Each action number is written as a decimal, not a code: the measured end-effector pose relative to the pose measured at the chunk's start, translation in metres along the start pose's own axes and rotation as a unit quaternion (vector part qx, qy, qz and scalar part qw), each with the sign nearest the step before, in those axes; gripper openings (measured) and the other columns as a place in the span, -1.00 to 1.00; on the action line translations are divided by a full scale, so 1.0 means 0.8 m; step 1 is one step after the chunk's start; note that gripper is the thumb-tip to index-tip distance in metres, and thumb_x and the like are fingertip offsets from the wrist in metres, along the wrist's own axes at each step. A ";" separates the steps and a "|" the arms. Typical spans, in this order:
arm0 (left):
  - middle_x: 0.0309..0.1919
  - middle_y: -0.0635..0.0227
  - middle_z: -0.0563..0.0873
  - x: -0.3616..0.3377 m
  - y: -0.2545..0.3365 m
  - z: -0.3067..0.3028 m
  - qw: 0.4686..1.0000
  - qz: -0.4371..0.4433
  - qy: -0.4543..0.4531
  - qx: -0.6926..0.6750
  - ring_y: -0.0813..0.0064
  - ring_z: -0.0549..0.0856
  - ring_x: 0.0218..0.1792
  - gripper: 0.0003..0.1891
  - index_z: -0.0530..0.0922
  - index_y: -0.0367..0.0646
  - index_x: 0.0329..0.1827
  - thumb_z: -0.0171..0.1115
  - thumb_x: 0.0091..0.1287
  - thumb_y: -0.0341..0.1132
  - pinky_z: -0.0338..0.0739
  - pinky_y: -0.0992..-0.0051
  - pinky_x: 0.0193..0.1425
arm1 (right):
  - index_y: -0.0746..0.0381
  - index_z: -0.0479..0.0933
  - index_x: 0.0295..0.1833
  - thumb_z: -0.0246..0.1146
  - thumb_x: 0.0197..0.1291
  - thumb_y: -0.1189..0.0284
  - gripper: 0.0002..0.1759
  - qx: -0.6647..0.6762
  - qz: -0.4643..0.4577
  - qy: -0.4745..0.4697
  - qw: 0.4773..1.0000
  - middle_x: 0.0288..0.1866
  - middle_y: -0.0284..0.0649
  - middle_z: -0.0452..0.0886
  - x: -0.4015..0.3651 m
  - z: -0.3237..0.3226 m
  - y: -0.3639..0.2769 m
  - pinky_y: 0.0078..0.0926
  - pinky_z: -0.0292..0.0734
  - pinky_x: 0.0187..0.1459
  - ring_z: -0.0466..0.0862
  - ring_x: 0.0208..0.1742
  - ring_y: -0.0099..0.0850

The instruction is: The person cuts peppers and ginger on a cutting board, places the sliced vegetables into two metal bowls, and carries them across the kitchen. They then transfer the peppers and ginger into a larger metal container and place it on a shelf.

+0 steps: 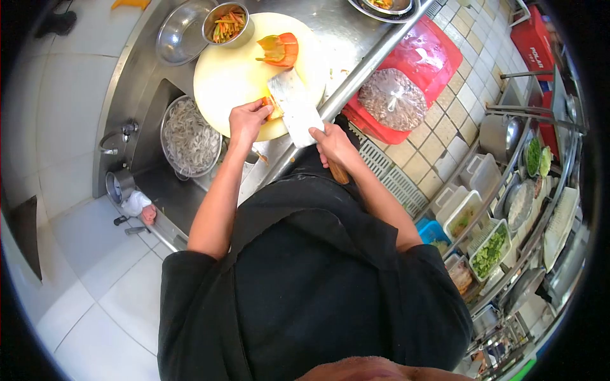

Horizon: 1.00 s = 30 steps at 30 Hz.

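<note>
With its fingers closed, my left hand point(248, 120) holds a small orange-red vegetable piece point(273, 109) on the round, pale yellow cutting board point(213, 82). My right hand point(333, 145) grips a wide cleaver point(295, 105) by its brown wooden handle, and the blade lies beside that piece, over the board's right part. Farther back on the board is a larger red and yellow-green vegetable piece point(279, 49). A metal bowl point(227, 25) of cut orange and green strips stands at the board's back left edge.
An empty metal bowl point(181, 35) stands left of the strips. In the sink point(166, 92) is a bowl of whitish strips point(190, 136), near the faucet point(121, 136). A bagged heap point(393, 100) rests on a red lid point(438, 54) at right. Shelves with food tubs point(489, 251) line the far right.
</note>
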<state>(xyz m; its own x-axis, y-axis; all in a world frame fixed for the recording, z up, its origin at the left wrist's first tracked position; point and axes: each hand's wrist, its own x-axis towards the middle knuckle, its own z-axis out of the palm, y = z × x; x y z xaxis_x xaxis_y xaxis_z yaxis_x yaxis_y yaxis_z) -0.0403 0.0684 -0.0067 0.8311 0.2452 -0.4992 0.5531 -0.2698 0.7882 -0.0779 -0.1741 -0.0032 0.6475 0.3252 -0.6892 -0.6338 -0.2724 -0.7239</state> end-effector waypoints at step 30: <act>-0.19 0.14 0.88 -0.039 -0.042 -0.024 0.976 0.097 0.133 0.143 0.39 0.85 -0.21 -0.64 0.81 -0.24 0.06 0.51 0.30 -0.21 0.69 0.40 -0.02 | 0.38 0.51 -0.09 0.16 0.60 0.21 -0.61 -0.045 0.015 -0.071 0.996 -0.56 -0.33 0.45 -0.003 -0.005 0.010 -0.43 0.47 -0.67 0.51 -0.71 -0.50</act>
<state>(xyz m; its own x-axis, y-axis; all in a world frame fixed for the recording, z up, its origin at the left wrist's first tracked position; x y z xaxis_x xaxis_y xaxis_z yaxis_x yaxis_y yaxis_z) -0.0857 0.0877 -0.0109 0.8984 0.3861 -0.2091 0.4118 -0.5755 0.7066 -0.0824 -0.1806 -0.0074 0.5592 0.4387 -0.7035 -0.6066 -0.3620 -0.7079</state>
